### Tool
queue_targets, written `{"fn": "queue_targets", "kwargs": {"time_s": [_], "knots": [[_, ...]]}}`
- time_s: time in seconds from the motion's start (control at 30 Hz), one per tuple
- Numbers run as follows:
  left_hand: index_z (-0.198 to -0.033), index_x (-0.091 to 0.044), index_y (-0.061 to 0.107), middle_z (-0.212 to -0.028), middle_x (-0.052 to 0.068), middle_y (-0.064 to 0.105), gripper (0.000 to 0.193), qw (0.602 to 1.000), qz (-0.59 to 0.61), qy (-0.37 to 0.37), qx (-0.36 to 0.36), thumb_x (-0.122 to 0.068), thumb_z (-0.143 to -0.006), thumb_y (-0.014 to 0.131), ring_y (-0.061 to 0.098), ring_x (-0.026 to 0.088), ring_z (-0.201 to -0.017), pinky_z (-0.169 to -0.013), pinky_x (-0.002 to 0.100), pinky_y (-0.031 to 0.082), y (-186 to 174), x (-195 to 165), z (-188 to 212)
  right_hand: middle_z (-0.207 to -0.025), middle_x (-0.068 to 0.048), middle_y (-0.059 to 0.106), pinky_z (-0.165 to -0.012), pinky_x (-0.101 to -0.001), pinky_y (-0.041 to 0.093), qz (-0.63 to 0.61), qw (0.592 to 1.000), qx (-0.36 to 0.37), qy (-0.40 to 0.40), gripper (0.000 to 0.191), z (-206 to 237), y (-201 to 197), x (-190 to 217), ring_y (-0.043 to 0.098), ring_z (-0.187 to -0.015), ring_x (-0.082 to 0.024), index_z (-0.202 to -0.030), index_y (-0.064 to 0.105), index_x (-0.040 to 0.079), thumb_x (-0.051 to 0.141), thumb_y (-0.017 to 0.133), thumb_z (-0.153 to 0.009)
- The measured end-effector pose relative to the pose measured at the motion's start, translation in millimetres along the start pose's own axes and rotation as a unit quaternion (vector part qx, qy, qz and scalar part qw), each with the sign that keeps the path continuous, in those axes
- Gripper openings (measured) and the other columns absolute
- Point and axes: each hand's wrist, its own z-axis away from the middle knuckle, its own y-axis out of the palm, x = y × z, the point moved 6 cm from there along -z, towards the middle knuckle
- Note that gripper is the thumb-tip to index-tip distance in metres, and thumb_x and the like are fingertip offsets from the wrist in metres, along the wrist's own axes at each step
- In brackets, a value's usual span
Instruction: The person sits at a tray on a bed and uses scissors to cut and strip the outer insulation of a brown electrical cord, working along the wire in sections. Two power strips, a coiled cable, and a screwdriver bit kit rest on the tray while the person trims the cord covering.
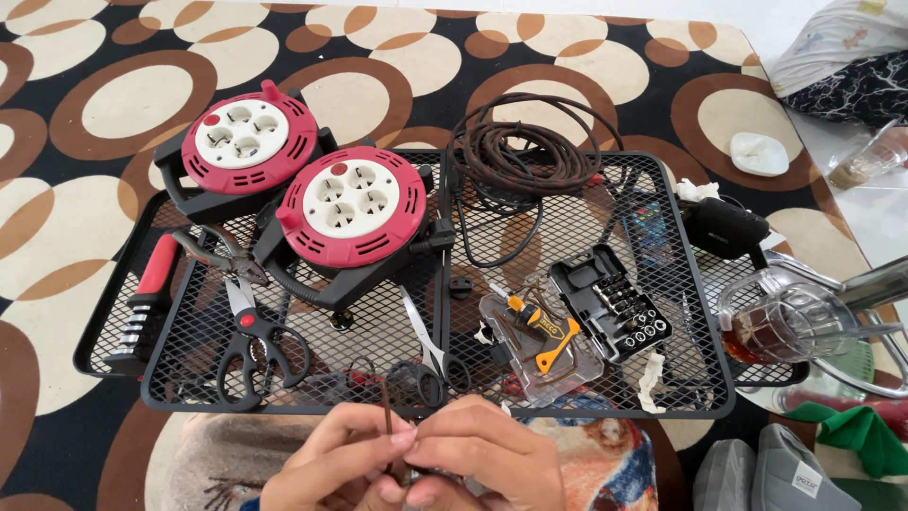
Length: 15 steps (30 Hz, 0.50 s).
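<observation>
Thin brown cord (pixel 387 416), two hands (pixel 416 459), two reels (pixel 352 204).

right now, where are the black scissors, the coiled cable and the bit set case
black scissors (pixel 253 355), head view, on the pivot above the handles
coiled cable (pixel 525 151), head view, on the bundled loops
bit set case (pixel 615 305), head view, on the open black tray

Home floor used as a makeshift repair spot. Patterned brown-and-cream circle carpet (pixel 113 104) over white tile; low black wire-mesh tray table (pixel 586 378) carrying two red cable reels (pixel 352 206), a screwdriver bit set (pixel 615 308), scissors (pixel 253 350); glass tea mug (pixel 780 322) alongside.
</observation>
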Motion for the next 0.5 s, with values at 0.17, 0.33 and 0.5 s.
{"fn": "queue_targets", "kwargs": {"time_s": [0.17,0.33,0.5], "knots": [[-0.114,-0.004,0.078,-0.115,0.014,0.071,0.026,0.996,-0.052,0.032,0.068,0.003,-0.089,0.079,0.075,0.023,-0.108,-0.096,0.032,0.061,-8,-4,-1,-0.107,-0.014,0.073,-0.089,-0.0349,0.063,0.002,0.994,0.097,-0.049,0.016,-7,-1,9,0.076,-0.099,-0.026,-0.104,0.072,-0.001,0.008,0.083,-0.097],[-0.117,0.001,0.077,-0.120,0.020,0.065,0.036,0.983,0.063,-0.098,0.143,0.016,-0.085,0.073,0.073,0.029,-0.113,-0.092,0.038,0.063,-19,10,7,-0.105,-0.012,0.073,-0.089,-0.0350,0.064,-0.008,0.999,0.039,-0.008,0.012,2,4,10,0.077,-0.096,-0.025,-0.099,0.071,0.000,0.005,0.081,-0.093],[-0.118,-0.002,0.072,-0.115,0.015,0.068,0.036,0.993,0.018,-0.047,0.105,0.013,-0.085,0.076,0.074,0.024,-0.109,-0.089,0.034,0.063,-19,6,10,-0.102,-0.012,0.072,-0.082,-0.0322,0.058,-0.062,0.993,0.090,0.046,0.016,8,0,-5,0.071,-0.093,-0.023,-0.106,0.076,0.001,0.005,0.083,-0.092]]}}
